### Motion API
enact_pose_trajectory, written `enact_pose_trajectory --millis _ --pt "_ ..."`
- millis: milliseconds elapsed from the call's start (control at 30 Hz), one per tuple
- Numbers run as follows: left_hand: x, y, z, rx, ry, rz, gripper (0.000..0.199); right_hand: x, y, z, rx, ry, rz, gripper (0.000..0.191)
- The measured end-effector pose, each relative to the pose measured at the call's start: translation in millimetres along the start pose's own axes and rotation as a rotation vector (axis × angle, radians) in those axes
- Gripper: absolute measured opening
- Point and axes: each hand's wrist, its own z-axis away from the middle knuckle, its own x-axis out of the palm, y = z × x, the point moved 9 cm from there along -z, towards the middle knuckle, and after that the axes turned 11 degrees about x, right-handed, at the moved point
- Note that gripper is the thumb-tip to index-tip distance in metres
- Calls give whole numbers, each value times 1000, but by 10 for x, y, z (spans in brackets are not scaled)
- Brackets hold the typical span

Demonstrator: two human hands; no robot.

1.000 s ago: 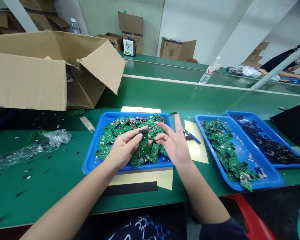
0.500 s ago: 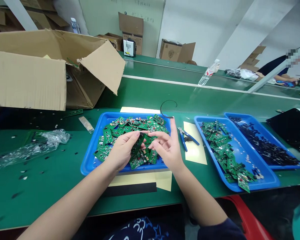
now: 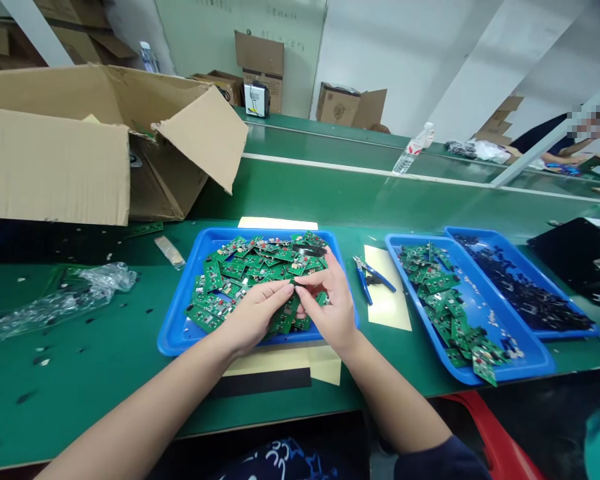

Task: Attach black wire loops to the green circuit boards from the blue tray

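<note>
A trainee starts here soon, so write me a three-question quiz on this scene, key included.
1. Fill in: the left hand and right hand meet over a blue tray of green circuit ____.
2. What colour are the small parts in the rightmost tray? A green, B black, C red.
3. True or false: the right hand holds the blue-handled pliers.

Key: 1. boards. 2. B. 3. False; the pliers lie partly on pale paper.

Circuit board (image 3: pixel 289 312) largely behind fingers (image 3: pixel 279 297)
</note>
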Motion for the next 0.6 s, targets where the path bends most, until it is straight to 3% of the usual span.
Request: enact_pose_trajectory --millis 167,300,400,467,533,600 --pt "46 -71 28 -129 -49 104 30 -32 139 -54 118 28 -8 70" --pt "-249 102 -35 -38 101 -82 41 -235 114 -225 89 139 30 74" --pt "-642 468 -94 182 261 -474 43 -707 128 -387 106 313 62 78" --pt "-879 734 -87 287 368 -961 44 -1111 146 -464 146 388 136 83" --pt "-1034 800 -110 209 352 -1411 49 -1563 144 -477 188 471 297 85" --pt "-1230 712 -114 -17 303 -1669 51 -2018 137 -418 247 584 530 83"
